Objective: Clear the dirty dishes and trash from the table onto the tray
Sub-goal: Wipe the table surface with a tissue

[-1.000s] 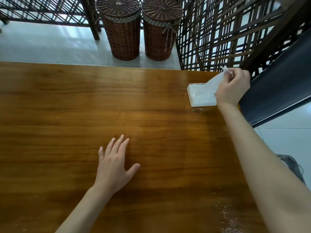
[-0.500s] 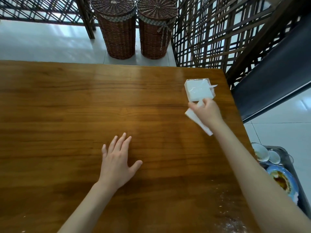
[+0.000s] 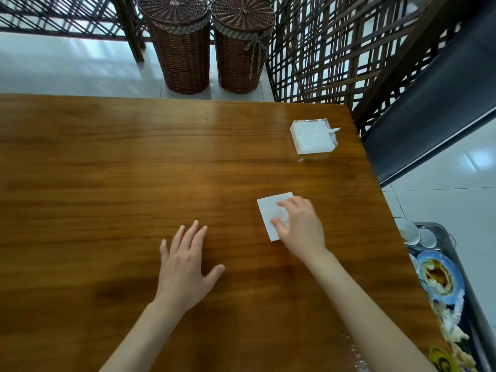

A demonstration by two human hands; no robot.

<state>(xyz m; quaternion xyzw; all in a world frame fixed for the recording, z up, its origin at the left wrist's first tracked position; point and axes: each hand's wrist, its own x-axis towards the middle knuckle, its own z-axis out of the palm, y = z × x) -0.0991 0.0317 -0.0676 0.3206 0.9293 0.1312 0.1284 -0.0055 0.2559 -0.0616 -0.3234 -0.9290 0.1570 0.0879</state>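
A white napkin (image 3: 269, 210) lies flat on the wooden table (image 3: 107, 162), and my right hand (image 3: 300, 226) presses down on its right half with curled fingers. My left hand (image 3: 185, 261) rests flat on the table, fingers spread, holding nothing. A pack of white napkins (image 3: 312, 136) in clear wrap sits at the table's far right corner. Beside the table on the right, a metal tray (image 3: 475, 312) holds a dirty blue plate (image 3: 440, 277), small white bowls (image 3: 408, 232) and food scraps.
Two lidded wicker baskets (image 3: 185, 47) stand on the floor beyond the table's far edge. A dark wooden lattice screen (image 3: 335, 49) rises at the back right. Crumbs and wet marks lie near the table's front right (image 3: 354, 353).
My right hand pulled a napkin out of the pack, carried it toward me and laid it flat on the table. My left hand stayed put. The view shifted, revealing the tray.
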